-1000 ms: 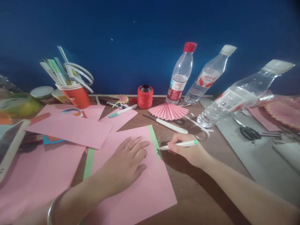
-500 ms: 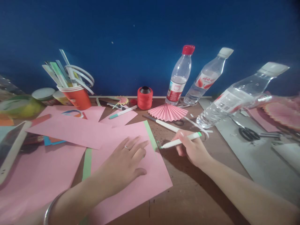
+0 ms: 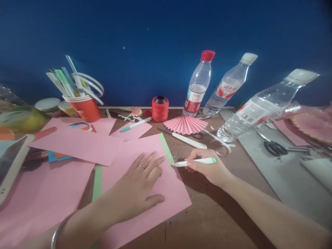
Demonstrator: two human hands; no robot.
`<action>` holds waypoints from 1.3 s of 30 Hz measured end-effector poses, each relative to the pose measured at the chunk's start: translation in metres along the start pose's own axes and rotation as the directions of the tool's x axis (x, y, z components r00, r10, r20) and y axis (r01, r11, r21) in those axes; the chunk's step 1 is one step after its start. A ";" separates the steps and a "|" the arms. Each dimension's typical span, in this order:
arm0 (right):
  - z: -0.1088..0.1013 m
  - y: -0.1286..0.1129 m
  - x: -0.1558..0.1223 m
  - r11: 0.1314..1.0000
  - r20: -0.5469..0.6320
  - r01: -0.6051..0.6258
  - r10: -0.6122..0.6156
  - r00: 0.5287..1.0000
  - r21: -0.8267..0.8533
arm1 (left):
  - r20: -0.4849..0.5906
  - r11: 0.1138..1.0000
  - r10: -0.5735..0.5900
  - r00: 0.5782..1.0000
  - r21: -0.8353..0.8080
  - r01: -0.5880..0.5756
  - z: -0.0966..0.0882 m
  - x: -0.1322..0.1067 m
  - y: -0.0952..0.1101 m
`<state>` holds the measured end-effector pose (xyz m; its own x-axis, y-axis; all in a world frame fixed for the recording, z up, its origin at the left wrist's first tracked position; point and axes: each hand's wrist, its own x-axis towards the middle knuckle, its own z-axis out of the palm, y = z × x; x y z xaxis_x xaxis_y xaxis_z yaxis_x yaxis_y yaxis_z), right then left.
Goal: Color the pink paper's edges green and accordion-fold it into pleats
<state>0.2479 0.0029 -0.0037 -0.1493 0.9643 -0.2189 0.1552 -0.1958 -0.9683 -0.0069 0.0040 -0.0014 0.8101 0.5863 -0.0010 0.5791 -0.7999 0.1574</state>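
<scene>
My left hand (image 3: 141,186) lies flat with fingers spread on a sheet of pink paper (image 3: 168,197). A green band (image 3: 166,148) colours part of the sheet's right edge, and another green strip (image 3: 98,181) shows along its left side. Between the fingers of my right hand (image 3: 207,166) is a white marker (image 3: 195,161) with a green end. Its tip meets the right edge of the paper, at the lower end of the green band. Beyond that hand lies a white-handled craft knife (image 3: 186,139), below a pleated pink paper fan (image 3: 185,124).
Three water bottles (image 3: 198,86) stand at the back right, near a red thread spool (image 3: 160,110). An orange cup (image 3: 84,109) holds pens at the back left. Black-handled scissors (image 3: 275,148) rest on a grey board (image 3: 255,162) at right. More pink sheets (image 3: 46,186) cover the left.
My right hand has brought the marker left and slightly down, and its tip now touches the paper's edge. The marker lies more level. My left hand stays nearly in place on the sheet.
</scene>
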 end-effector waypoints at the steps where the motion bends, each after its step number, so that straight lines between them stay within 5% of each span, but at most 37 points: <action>1: 0.000 -0.001 0.000 1.000 0.012 -0.013 0.013 1.000 0.009 | -0.003 1.000 0.001 1.000 0.001 -0.001 0.000 0.000 0.000; 19: -0.008 -0.008 -0.004 0.989 0.252 0.020 0.017 0.968 -0.144 | -0.063 0.997 -0.023 0.998 -0.080 0.018 0.000 -0.002 0.001; 30: -0.018 -0.004 -0.006 0.984 0.522 0.097 -0.004 0.853 -0.150 | -0.063 0.997 -0.029 0.998 -0.067 0.024 0.000 -0.001 0.002; 32: -0.016 -0.001 -0.004 0.993 0.445 0.094 -0.052 0.894 -0.072 | -0.063 0.998 -0.027 0.998 -0.065 0.023 -0.001 -0.001 0.002; 35: -0.010 0.002 0.000 0.995 0.115 0.092 -0.095 0.989 0.031 | -0.048 0.997 -0.020 0.999 -0.070 0.017 -0.004 0.000 0.002; 37: -0.007 0.002 0.001 0.995 -0.023 0.086 -0.085 0.996 0.045 | -0.020 0.997 -0.013 1.000 -0.077 0.011 -0.006 0.000 0.001; 39: -0.005 0.001 0.001 0.995 -0.015 0.096 -0.096 0.995 0.005 | 0.007 0.997 -0.011 1.000 -0.074 0.012 -0.007 0.000 0.001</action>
<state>0.2532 0.0049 -0.0039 -0.1492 0.9811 -0.1234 0.1354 -0.1034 -0.9854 -0.0068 0.0043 0.0060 0.8040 0.5946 -0.0093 0.5804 -0.7812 0.2300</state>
